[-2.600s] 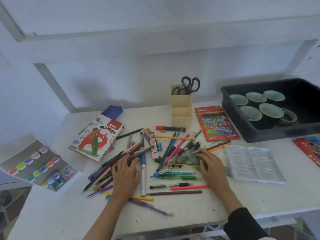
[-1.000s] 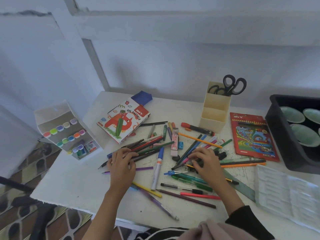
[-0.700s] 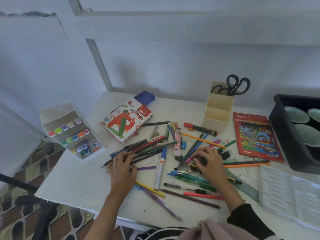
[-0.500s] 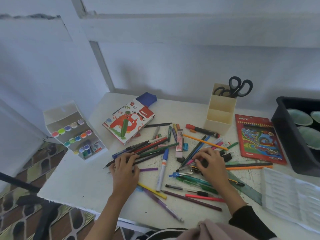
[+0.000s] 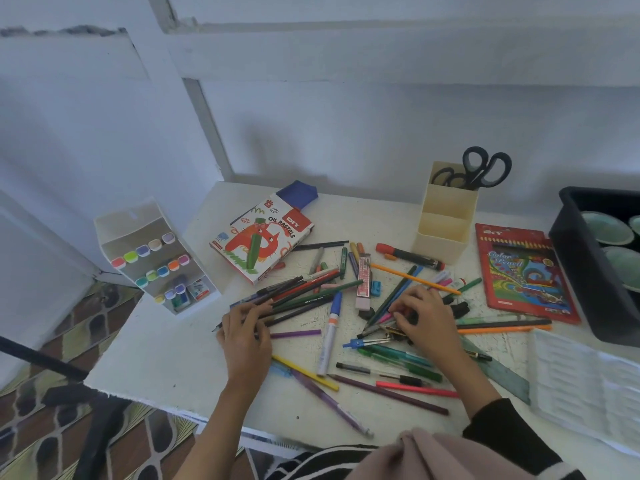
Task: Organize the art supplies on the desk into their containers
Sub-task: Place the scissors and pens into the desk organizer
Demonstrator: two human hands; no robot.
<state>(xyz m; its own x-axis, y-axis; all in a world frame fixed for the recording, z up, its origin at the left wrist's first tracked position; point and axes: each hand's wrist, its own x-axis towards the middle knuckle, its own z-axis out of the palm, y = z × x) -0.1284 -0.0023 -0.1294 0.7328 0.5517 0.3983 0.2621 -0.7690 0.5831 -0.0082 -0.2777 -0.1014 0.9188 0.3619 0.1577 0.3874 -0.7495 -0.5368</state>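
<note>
Loose pencils, pens and markers lie scattered across the white desk [image 5: 166, 358]. My left hand [image 5: 246, 336] rests on the near ends of a bundle of dark, red and green pencils [image 5: 304, 292], its fingers curled over them. My right hand [image 5: 424, 322] sits on a heap of pens and markers [image 5: 391, 303] at mid-desk, with its fingertips bent down and pinching among them. A cream pen holder [image 5: 445, 225] with black scissors [image 5: 483, 168] in its back slot stands behind the heap. An oil pastels box [image 5: 263, 244] lies at the back left.
A tiered marker rack [image 5: 152, 254] stands off the desk's left edge. At the right are a red colour pencil box [image 5: 523, 271], a black tray [image 5: 581, 258] with round lids, a white plastic insert [image 5: 585, 382] and a green ruler [image 5: 502, 375]. A blue-capped marker [image 5: 329, 334] lies between my hands.
The view has swung left and down since the oldest frame. Both hands stay on their piles; their fingers have drawn in over the pencils and pens.
</note>
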